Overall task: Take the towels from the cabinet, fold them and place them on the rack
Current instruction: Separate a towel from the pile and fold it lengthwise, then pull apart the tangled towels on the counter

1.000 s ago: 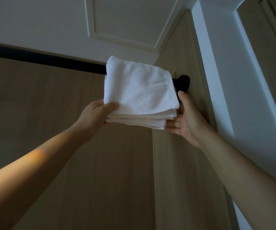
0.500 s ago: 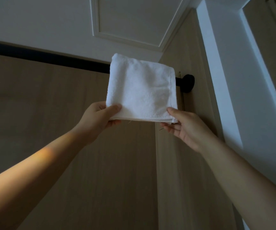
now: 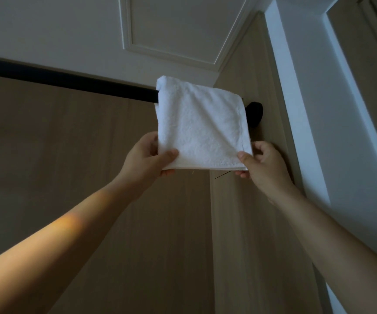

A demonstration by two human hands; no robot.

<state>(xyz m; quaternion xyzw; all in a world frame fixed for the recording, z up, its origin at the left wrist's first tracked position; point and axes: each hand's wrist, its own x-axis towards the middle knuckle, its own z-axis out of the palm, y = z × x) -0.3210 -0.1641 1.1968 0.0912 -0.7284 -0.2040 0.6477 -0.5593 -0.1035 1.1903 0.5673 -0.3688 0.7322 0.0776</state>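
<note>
A folded white towel [image 3: 200, 124] hangs over the right end of a black rack bar [image 3: 69, 81] high on the wooden wall. My left hand [image 3: 148, 157] pinches the towel's lower left corner, thumb on the front. My right hand [image 3: 263, 163] pinches the lower right corner the same way. The bar's round black end mount [image 3: 255, 113] shows just right of the towel. The towel's back half is hidden behind the bar.
Wooden wall panels [image 3: 92, 177] meet in a corner right behind the towel. A white ceiling with moulding [image 3: 171, 26] lies above, and a white door frame [image 3: 296, 109] stands at the right. The long left stretch of the bar is bare.
The towel went from a flat stack held at the bar to hanging draped over it. Both hands slid down to its lower corners.
</note>
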